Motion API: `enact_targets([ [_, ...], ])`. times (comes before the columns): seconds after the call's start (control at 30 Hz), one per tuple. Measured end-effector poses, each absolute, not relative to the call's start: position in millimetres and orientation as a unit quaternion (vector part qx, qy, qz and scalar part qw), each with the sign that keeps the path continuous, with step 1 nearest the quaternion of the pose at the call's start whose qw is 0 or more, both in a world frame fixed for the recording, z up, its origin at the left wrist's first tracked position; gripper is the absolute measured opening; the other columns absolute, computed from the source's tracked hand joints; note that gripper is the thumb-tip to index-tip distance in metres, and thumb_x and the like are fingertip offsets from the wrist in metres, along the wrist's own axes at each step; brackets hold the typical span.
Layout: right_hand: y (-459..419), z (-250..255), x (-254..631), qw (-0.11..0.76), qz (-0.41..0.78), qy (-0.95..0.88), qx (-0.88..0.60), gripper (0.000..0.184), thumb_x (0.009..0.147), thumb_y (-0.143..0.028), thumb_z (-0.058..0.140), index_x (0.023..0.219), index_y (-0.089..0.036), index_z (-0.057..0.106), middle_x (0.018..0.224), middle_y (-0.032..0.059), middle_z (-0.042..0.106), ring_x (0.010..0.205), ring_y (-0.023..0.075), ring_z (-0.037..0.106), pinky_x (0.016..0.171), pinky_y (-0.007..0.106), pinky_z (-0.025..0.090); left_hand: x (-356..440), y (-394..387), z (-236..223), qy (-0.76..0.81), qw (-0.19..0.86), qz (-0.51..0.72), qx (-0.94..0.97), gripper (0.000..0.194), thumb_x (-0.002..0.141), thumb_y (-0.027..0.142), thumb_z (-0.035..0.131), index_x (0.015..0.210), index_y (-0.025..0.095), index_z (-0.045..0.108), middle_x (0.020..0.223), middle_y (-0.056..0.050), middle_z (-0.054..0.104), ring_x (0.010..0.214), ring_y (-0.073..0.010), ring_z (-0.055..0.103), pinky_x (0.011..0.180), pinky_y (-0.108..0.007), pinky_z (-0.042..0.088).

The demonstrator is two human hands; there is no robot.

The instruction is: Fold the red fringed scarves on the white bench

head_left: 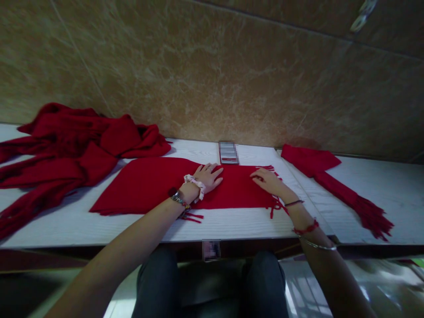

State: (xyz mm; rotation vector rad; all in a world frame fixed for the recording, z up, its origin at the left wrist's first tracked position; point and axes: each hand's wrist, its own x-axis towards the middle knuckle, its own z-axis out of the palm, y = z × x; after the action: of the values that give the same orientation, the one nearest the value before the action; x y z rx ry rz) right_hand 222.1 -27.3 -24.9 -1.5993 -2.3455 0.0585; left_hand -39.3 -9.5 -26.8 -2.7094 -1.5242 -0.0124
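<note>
A red fringed scarf [245,194] lies folded on the white table in front of me. My left hand [208,177] rests flat on its middle with the fingers spread. Over the scarf's right end, close to the fringe [274,204], is my right hand [267,180]. Its fingers are loosely bent, with a gap showing between thumb and forefinger and no cloth visibly gripped. A few red tassels [194,217] poke out under my left wrist.
Loose red scarves [76,141] are heaped on the left of the white table [232,227]. A phone [228,153] lies behind the folded scarf, near the brown marbled wall [212,75]. Another red scarf [308,161], folded with its fringe toward me, lies on the right.
</note>
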Motion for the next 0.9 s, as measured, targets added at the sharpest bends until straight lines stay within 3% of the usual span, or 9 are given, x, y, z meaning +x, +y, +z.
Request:
enact_targets([
  [0.17,-37.7,-24.2,271.2,0.079,-0.05,-0.764,-0.639,0.027,0.08,-0.012,0.044,0.101,-0.011,0.062,0.098,0.0149,0.063,0.094,0.0222,0.059,0.085,0.038,0.044,-39.1,-8.6,-29.5,-0.494,0.009,-0.008,-0.869,0.048,0.093,0.042,0.027,0.137,0.024,0.035,0.143,-0.007,0.03,0.131,-0.0283,0.027,0.105,-0.044,0.024],
  [0.27,-55.4,-9.6,292.9,0.108,-0.065,-0.742,-0.659,0.026,0.08,-0.012,0.043,0.097,-0.011,0.063,0.096,0.0184,0.063,0.095,0.0264,0.059,0.084,0.041,0.045,-37.6,-8.2,-28.5,-0.496,0.009,-0.01,-0.868,0.047,0.093,0.041,0.029,0.136,0.023,0.037,0.143,-0.009,0.032,0.13,-0.0294,0.028,0.104,-0.045,0.025],
  [0.37,-72.0,2.2,271.6,0.152,-0.046,-0.784,-0.601,0.027,0.083,-0.02,0.044,0.104,-0.015,0.06,0.102,0.0131,0.062,0.097,0.0227,0.058,0.085,0.037,0.045,-34.5,-11.3,-24.1,-0.476,0.029,-0.03,-0.878,0.045,0.092,0.037,0.034,0.134,0.023,0.039,0.145,-0.01,0.027,0.132,-0.0297,0.024,0.104,-0.047,0.025],
  [0.5,-75.4,-1.3,231.1,0.062,0.025,-0.857,-0.512,0.024,0.074,-0.009,0.046,0.092,-0.015,0.061,0.097,0.0089,0.064,0.092,0.0192,0.057,0.085,0.032,0.043,-31.2,-18.9,-24.5,-0.354,0.008,-0.052,-0.934,0.048,0.092,0.043,0.035,0.136,0.024,0.035,0.148,-0.007,0.019,0.135,-0.0252,0.015,0.107,-0.045,0.021],
  [0.67,-68.5,-5.9,257.2,-0.016,0.02,-0.808,-0.588,0.022,0.067,-0.002,0.044,0.077,-0.015,0.059,0.079,0.0071,0.064,0.075,0.0184,0.057,0.07,0.029,0.043,-31.2,-21.2,-36.5,-0.323,-0.033,-0.001,-0.946,0.054,0.09,0.052,0.03,0.138,0.027,0.031,0.147,-0.006,0.023,0.135,-0.0266,0.017,0.106,-0.05,0.017],
  [0.83,-74.9,-0.9,268.3,0.081,0.027,-0.831,-0.55,0.022,0.071,-0.011,0.05,0.09,-0.017,0.06,0.094,0.0075,0.063,0.088,0.0184,0.057,0.08,0.03,0.043,-29.1,-25.3,-27.0,-0.307,-0.022,-0.019,-0.951,0.05,0.091,0.047,0.034,0.135,0.024,0.036,0.147,-0.008,0.022,0.135,-0.0257,0.017,0.107,-0.047,0.017],
  [0.9,-76.5,-2.2,256.5,0.082,0.059,-0.853,-0.511,0.023,0.069,-0.012,0.051,0.09,-0.018,0.059,0.094,0.0062,0.063,0.087,0.0177,0.057,0.08,0.03,0.043,-26.9,-30.7,-23.0,-0.288,-0.014,-0.03,-0.957,0.05,0.09,0.046,0.036,0.136,0.025,0.036,0.148,-0.006,0.019,0.135,-0.0253,0.015,0.108,-0.046,0.017],
])
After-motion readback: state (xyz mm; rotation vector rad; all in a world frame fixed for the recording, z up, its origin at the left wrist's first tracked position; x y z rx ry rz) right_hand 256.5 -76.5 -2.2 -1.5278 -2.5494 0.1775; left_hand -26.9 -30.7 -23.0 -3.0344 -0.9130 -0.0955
